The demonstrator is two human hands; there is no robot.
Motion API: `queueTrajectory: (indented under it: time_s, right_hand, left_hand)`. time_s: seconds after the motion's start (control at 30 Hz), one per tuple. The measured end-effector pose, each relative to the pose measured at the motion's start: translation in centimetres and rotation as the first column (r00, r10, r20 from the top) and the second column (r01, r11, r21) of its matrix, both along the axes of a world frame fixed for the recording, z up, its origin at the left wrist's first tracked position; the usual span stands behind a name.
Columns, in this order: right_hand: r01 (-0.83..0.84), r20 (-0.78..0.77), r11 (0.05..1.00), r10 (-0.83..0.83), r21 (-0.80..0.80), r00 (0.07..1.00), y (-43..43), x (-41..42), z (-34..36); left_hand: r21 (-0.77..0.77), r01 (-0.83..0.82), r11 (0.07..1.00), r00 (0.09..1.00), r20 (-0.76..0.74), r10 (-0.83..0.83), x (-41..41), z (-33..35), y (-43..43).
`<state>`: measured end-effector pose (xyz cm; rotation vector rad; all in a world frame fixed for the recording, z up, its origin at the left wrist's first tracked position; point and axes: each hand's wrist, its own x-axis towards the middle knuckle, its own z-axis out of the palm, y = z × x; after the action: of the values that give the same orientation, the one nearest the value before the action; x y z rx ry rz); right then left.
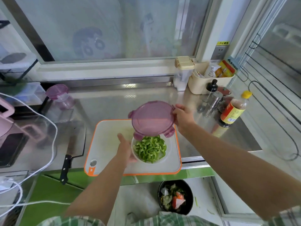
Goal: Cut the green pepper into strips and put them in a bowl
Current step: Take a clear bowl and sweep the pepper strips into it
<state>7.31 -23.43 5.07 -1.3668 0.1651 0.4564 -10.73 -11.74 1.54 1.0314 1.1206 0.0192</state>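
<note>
A clear round bowl (168,154) full of green pepper strips (149,149) sits on the white cutting board with an orange rim (107,137). My left hand (126,148) grips the bowl's left side. My right hand (183,117) holds a purple translucent lid (152,119) by its right edge, tilted above the bowl's far side and covering part of it. A cleaver with a black handle (70,150) lies on the steel counter left of the board.
A second purple-lidded container (61,97) stands at the back left. Sauce bottle (232,111), shaker (215,100) and a cream caddy (205,80) crowd the back right. A black bin with scraps (175,197) sits below the counter. White cables (53,144) run on the left.
</note>
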Motion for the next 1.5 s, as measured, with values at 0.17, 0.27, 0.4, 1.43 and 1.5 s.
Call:
queueTrajectory:
  time_s: [0.17, 0.27, 0.4, 1.43, 1.5]
  right_hand:
    - [-0.092, -0.151, 0.986, 0.070, -0.142, 0.986, -1.9, -3.8, -6.3]
    - [-0.135, -0.011, 0.908, 0.142, -0.396, 0.990, -2.5, -5.0, -7.9]
    - [-0.135, 0.096, 0.713, 0.274, -0.688, 0.957, -2.3, -5.5, -7.6]
    - [-0.143, -0.044, 0.140, 0.543, -0.980, 0.839, -1.0, -4.8, -5.2]
    - [-0.180, -0.056, 0.167, 0.563, -0.969, 0.824, -0.8, -5.0, -5.1]
  left_hand:
    - [0.030, 0.062, 0.998, 0.998, 0.025, -0.063, -1.3, 0.3, 0.9]
    - [0.138, 0.215, 0.967, 0.977, -0.025, -0.214, -1.3, -0.3, 0.8]
    - [0.306, 0.280, 0.910, 0.960, -0.110, -0.258, -1.1, -1.8, 1.0]
    - [0.343, 0.915, -0.212, 0.246, -0.891, -0.381, 4.6, -0.4, -1.7]
    - [0.317, 0.923, -0.220, 0.220, -0.900, -0.377, 4.8, -0.4, -1.9]
